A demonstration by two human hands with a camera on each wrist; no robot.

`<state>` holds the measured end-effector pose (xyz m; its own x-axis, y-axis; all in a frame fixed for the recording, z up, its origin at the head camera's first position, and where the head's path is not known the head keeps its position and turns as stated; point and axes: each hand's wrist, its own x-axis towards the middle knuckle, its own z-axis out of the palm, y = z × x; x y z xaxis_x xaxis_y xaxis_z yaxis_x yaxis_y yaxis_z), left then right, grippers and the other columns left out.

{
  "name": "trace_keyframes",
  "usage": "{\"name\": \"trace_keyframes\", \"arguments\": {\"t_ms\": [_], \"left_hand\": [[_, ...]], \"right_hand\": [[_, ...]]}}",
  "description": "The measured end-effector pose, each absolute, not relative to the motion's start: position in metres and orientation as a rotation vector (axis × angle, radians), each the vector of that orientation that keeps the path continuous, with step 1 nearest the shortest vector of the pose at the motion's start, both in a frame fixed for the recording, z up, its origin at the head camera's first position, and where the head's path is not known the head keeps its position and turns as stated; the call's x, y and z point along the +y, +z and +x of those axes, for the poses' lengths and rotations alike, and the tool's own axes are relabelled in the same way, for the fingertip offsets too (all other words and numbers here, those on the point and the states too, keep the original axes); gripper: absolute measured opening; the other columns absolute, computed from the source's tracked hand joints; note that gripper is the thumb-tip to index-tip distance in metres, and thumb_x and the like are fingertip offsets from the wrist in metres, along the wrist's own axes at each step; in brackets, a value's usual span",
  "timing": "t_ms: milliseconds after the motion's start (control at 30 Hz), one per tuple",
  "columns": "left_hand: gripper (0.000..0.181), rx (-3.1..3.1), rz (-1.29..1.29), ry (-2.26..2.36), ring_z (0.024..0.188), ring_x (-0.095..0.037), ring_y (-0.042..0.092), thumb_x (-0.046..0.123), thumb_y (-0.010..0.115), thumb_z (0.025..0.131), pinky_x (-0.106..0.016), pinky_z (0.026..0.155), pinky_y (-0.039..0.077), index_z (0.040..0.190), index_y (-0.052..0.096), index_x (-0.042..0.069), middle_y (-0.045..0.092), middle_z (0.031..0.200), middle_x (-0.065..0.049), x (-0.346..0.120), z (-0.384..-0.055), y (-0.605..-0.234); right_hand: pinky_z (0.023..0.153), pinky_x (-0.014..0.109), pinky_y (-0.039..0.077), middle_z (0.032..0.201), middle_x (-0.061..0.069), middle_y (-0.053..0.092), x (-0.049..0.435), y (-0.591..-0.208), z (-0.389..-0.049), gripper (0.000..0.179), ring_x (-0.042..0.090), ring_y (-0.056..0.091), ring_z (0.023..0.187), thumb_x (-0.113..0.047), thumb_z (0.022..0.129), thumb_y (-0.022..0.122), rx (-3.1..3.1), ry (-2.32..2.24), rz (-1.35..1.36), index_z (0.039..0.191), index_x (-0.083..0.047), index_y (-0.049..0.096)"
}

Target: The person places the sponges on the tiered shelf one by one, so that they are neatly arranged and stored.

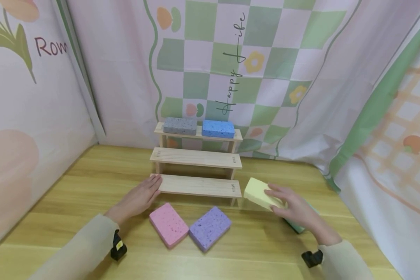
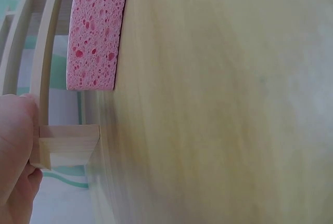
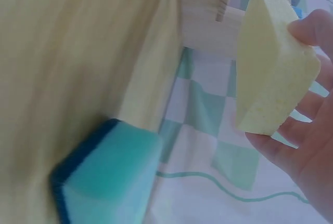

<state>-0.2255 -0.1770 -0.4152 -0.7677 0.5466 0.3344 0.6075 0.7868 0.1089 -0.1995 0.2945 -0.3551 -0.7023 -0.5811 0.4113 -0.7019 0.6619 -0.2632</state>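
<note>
My left hand (image 1: 142, 195) grips the left end of the lowest step of a three-step wooden display stand (image 1: 199, 184); its thumb and fingers lie about that corner. Right of the stand, my right hand (image 1: 294, 204) holds a pale yellow sponge (image 1: 260, 192) between thumb and fingers, tilted and lifted off the table. Below that hand lies a green scrubbing sponge (image 3: 112, 174) with a dark layer, mostly covered in the head view. In front of the stand a pink sponge (image 1: 168, 225) and a purple sponge (image 1: 210, 228) lie flat, corners nearly touching.
On the top step sit a grey sponge (image 1: 180, 126) and a blue sponge (image 1: 218, 128), side by side. The stand is on a wooden table (image 1: 266, 252). Printed curtains (image 1: 126, 77) hang behind the table and along both sides.
</note>
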Motion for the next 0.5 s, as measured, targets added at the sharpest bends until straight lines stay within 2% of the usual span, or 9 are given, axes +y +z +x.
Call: {"name": "trace_keyframes", "arguments": {"t_ms": [500], "left_hand": [[0.046, -2.695, -0.897, -0.312, 0.128, -0.04, 0.031, 0.016, 0.045, 0.097, -0.048, 0.105, 0.027, 0.132, 0.038, -0.014, 0.035, 0.138, -0.028, -0.177, -0.226, -0.416]], "right_hand": [[0.086, 0.062, 0.04, 0.127, 0.028, 0.048, 0.279, -0.333, -0.208, 0.045, 0.046, 0.044, 0.112, -0.002, 0.075, 0.07, -2.512, 0.576, 1.101, 0.118, 0.004, 0.059]]}}
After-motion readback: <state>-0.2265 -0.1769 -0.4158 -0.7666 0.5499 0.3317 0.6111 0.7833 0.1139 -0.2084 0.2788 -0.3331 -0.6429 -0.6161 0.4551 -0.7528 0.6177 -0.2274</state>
